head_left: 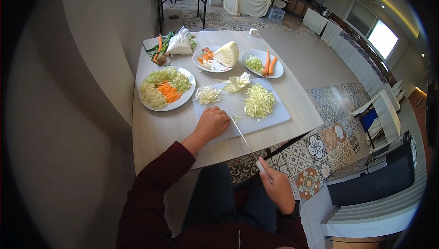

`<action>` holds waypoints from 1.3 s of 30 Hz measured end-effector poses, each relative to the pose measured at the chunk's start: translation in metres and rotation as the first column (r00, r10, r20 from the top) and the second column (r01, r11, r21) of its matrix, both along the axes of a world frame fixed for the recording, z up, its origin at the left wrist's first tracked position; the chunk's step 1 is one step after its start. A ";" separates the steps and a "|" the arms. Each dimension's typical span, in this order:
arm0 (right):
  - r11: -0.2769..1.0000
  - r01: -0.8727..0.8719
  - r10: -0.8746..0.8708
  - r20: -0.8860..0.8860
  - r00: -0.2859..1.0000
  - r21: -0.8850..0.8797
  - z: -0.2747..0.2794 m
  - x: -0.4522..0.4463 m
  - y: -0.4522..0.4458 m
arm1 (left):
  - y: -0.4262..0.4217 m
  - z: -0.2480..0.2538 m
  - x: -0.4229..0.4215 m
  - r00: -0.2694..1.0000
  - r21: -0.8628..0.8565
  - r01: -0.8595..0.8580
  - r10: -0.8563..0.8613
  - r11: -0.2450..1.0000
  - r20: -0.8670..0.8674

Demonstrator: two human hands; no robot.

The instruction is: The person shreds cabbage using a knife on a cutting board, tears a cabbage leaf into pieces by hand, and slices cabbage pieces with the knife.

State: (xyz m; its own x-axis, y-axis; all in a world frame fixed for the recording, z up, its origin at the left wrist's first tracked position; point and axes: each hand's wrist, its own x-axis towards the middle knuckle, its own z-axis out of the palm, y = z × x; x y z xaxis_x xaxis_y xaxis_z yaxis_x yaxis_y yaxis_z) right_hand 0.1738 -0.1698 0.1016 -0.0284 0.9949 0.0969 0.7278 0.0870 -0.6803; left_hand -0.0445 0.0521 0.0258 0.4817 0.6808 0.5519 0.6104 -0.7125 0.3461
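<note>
My right hand (278, 189) is closed round the white handle of a knife (244, 140), beyond the table's near edge. The blade slants up and left over the white cutting board (267, 117), its tip beside my left hand (213, 123). That hand rests on the board's left front part with fingers curled; whatever they hold, if anything, is hidden. A pile of shredded cabbage (259, 101) lies on the board's right side, and a paler shredded heap (208, 95) at its left edge. Loose cabbage leaves (237, 82) lie at the back of the board.
Left of the board stands a plate (191, 94) of shredded cabbage and carrot strips. Behind are a plate (203, 66) with a cabbage wedge (227, 54) and another with two carrots (272, 65). A white bag (179, 45) and vegetables lie at the back left. A wall borders the left.
</note>
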 end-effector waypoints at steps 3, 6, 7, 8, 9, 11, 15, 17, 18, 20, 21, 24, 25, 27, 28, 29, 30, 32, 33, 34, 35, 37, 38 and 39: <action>0.999 0.020 -0.020 0.007 1.000 0.025 -0.005 0.004 0.001 | 0.000 0.000 -0.001 1.000 -0.001 0.014 -0.014 1.000 -0.001; 0.997 0.058 -0.059 0.014 0.998 0.057 -0.006 0.009 0.004 | -0.001 0.001 -0.001 1.000 -0.005 0.015 -0.015 1.000 -0.008; 0.995 0.072 -0.074 0.016 0.997 0.071 -0.006 0.010 0.004 | -0.001 0.001 -0.001 1.000 -0.007 0.015 -0.015 1.000 -0.011; 0.994 0.093 -0.093 0.014 0.996 0.056 -0.006 0.012 0.006 | -0.001 0.000 -0.001 1.000 -0.010 0.016 -0.016 1.000 -0.010; 0.993 0.114 -0.114 0.012 0.993 0.041 -0.006 0.013 0.007 | -0.001 -0.001 -0.001 1.000 -0.013 0.018 -0.018 1.000 -0.009; 0.989 0.148 -0.148 -0.036 0.988 -0.020 -0.005 0.018 0.007 | 0.000 -0.002 0.001 1.000 -0.017 0.018 -0.018 1.000 -0.010; 0.982 0.160 -0.176 -0.172 0.969 -0.104 -0.004 0.022 0.008 | -0.001 -0.001 0.000 1.000 -0.015 0.013 -0.013 1.000 -0.015; 0.989 0.147 -0.146 -0.135 0.980 -0.005 -0.004 0.023 0.007 | -0.001 -0.001 0.002 1.000 -0.002 0.009 -0.009 1.000 -0.013; 0.988 0.124 -0.118 -0.072 0.990 0.089 -0.005 0.023 0.007 | -0.002 0.000 0.003 1.000 0.009 0.001 -0.001 1.000 -0.011; 0.977 0.103 -0.114 0.046 0.992 0.187 -0.007 0.026 0.007 | -0.002 0.002 0.002 1.000 0.033 0.003 -0.004 0.999 0.016; 0.974 0.112 -0.133 0.099 0.986 0.195 -0.009 0.028 0.005 | -0.001 0.002 0.002 0.999 0.047 0.014 -0.016 0.999 0.041; 0.962 0.117 -0.161 0.166 0.973 0.246 -0.019 0.034 -0.001 | 0.001 0.003 0.001 0.995 0.060 0.025 -0.031 0.998 0.097; 0.957 0.115 -0.164 0.173 0.971 0.265 -0.022 0.035 -0.003 | 0.001 0.003 0.000 0.993 0.057 0.025 -0.031 0.998 0.112; 0.962 0.128 -0.176 0.189 0.966 0.242 -0.020 0.034 -0.006 | 0.001 0.005 -0.001 0.990 0.043 0.024 -0.030 0.999 0.140; 0.964 0.135 -0.182 0.197 0.963 0.229 -0.019 0.034 -0.008 | 0.000 0.007 -0.001 0.988 0.035 0.025 -0.030 0.999 0.154; 0.962 0.138 -0.186 0.195 0.963 0.235 -0.020 0.033 -0.009 | -0.001 0.009 -0.001 0.987 0.039 0.017 -0.022 0.999 0.157; 0.960 0.140 -0.189 0.193 0.963 0.242 -0.020 0.032 -0.009 | -0.004 0.013 0.000 0.987 0.043 0.007 -0.014 0.999 0.159; 0.952 0.133 -0.185 0.175 0.967 0.275 -0.022 0.030 -0.008 | -0.005 0.017 0.002 0.985 0.069 0.014 -0.026 0.998 0.168; 0.945 0.126 -0.180 0.161 0.970 0.301 -0.024 0.029 -0.007 | -0.006 0.018 0.004 0.984 0.089 0.032 -0.047 0.995 0.174; 0.938 0.119 -0.175 0.146 0.974 0.326 -0.026 0.028 -0.007 | -0.007 0.018 0.006 0.981 0.110 0.050 -0.069 0.993 0.180; 0.940 0.117 -0.179 0.170 0.969 0.322 -0.026 0.027 -0.007 | -0.007 0.017 0.008 0.980 0.119 0.055 -0.076 0.991 0.185; 0.944 0.115 -0.188 0.216 0.958 0.311 -0.023 0.025 -0.010 | -0.007 0.014 0.010 0.977 0.137 0.065 -0.092 0.988 0.194; 0.942 0.104 -0.184 0.233 0.955 0.318 -0.023 0.025 -0.011 | -0.006 0.013 0.008 0.980 0.122 0.079 -0.099 0.989 0.171; 0.941 0.094 -0.181 0.249 0.951 0.324 -0.023 0.026 -0.011 | -0.005 0.013 0.005 0.983 0.105 0.091 -0.106 0.990 0.149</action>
